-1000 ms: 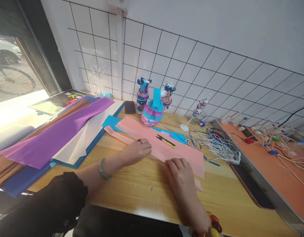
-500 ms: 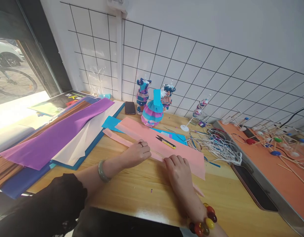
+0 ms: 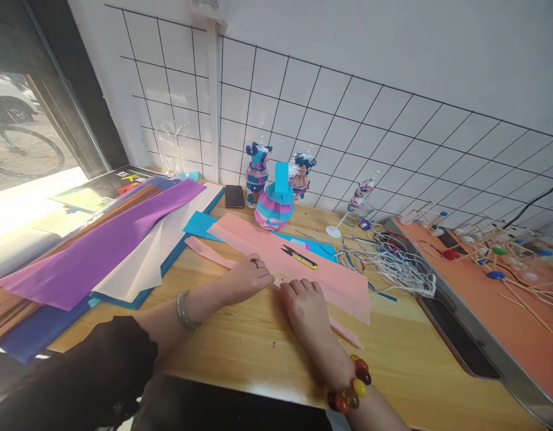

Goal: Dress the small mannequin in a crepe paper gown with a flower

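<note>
A long narrow strip of pink paper (image 3: pixel 208 252) runs across the wooden table under both hands. My left hand (image 3: pixel 249 280) has its fingers closed on the strip near its middle. Just to the right, my right hand (image 3: pixel 304 305) is closed on the same strip, its fingertips hidden beneath the knuckles. Beyond them lies a wider sheet of pink paper (image 3: pixel 339 276), flat on the table. Black-bladed thread snips (image 3: pixel 299 257) with a yellow body rest on that sheet. Blue paper (image 3: pixel 199 224) shows from under its far edge.
Purple paper (image 3: pixel 109 239) and other coloured sheets are piled at the left. Doll figures in paper dresses, one blue and pink (image 3: pixel 274 209), stand at the back. To the right are tangled cords (image 3: pixel 393 263), a large phone (image 3: pixel 458 336) and an orange tray (image 3: pixel 528 311).
My right hand has moved left along the pink strip, closer to my left hand. My left hand stays nearly in place. The view has shifted slightly.
</note>
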`<state>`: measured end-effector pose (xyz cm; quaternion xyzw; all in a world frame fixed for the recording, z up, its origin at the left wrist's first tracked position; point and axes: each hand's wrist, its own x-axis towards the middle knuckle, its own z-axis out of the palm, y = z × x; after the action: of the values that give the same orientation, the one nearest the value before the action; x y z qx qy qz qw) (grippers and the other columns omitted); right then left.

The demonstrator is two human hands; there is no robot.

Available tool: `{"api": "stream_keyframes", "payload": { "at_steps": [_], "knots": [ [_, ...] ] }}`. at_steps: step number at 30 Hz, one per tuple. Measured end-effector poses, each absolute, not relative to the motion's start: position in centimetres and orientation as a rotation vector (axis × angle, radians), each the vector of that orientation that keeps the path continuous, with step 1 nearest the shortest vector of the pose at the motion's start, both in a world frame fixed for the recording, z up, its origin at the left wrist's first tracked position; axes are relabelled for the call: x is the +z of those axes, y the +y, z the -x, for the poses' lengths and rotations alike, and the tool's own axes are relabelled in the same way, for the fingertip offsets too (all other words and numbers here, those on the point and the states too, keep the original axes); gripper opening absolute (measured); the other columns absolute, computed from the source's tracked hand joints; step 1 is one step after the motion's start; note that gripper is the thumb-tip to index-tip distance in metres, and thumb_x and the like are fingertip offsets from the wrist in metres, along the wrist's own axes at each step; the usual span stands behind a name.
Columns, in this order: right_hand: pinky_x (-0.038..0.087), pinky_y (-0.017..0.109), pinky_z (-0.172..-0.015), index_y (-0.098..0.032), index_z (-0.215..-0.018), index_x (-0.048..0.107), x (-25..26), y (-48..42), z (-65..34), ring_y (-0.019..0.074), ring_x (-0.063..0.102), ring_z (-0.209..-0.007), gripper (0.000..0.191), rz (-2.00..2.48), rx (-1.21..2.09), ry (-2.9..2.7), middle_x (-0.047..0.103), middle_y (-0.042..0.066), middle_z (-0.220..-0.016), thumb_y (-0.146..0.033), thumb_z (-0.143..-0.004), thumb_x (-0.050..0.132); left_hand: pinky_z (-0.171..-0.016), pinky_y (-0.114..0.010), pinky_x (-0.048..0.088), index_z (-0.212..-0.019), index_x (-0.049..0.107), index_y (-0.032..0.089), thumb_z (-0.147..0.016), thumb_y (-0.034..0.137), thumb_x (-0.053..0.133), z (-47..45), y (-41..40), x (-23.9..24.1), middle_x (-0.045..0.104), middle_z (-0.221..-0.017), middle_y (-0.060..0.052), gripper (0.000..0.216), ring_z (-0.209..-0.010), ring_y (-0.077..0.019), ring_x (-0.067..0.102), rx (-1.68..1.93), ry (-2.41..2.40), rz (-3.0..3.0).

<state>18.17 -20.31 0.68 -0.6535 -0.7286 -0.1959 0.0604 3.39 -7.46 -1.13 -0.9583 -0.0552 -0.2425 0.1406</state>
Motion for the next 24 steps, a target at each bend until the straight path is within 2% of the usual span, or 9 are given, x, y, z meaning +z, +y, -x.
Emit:
{"api": "stream_keyframes", "payload": {
  "at_steps": [15, 20, 24],
  "knots": [
    [0.028, 0.032, -0.061, -0.018, -0.079, 0.063, 1.6, -21.6, -20.1, 0.0197, 0.057, -0.066, 0.016, 2.205, -0.558, -2.210, 0.064, 0.006, -0.072, -0.006, -0.082, 0.053, -0.071, -0.031, 0.038, -0.082, 0.053, 0.017, -0.084, 0.007, 0.046, -3.2, -6.6, -1.6, 0.060, -0.071, -0.001, 0.012, -0.068, -0.0145, 0.055, -0.601, -0.172, 2.838],
    [0.027, 0.030, -0.057, -0.018, -0.077, 0.063, 2.2, -23.1, -22.2, 0.0181, 0.057, -0.058, 0.020, 2.278, -0.516, -2.159, 0.064, 0.005, -0.069, -0.003, -0.081, 0.051, -0.059, -0.029, 0.037, -0.086, 0.053, 0.017, -0.090, 0.015, 0.042, -3.1, -6.2, -1.5, 0.059, -0.068, -0.002, 0.011, -0.066, -0.0159, 0.056, -0.590, -0.177, 2.788],
    [0.028, 0.028, -0.056, -0.020, -0.077, 0.065, 2.4, -24.3, -24.3, 0.0171, 0.058, -0.058, 0.018, 2.279, -0.467, -2.120, 0.066, 0.004, -0.069, -0.011, -0.084, 0.051, -0.057, -0.027, 0.035, -0.082, 0.053, 0.017, -0.092, 0.022, 0.041, -3.1, -6.0, -1.7, 0.059, -0.064, -0.001, 0.017, -0.060, -0.0147, 0.056, -0.550, -0.192, 2.787]
  ]
}}
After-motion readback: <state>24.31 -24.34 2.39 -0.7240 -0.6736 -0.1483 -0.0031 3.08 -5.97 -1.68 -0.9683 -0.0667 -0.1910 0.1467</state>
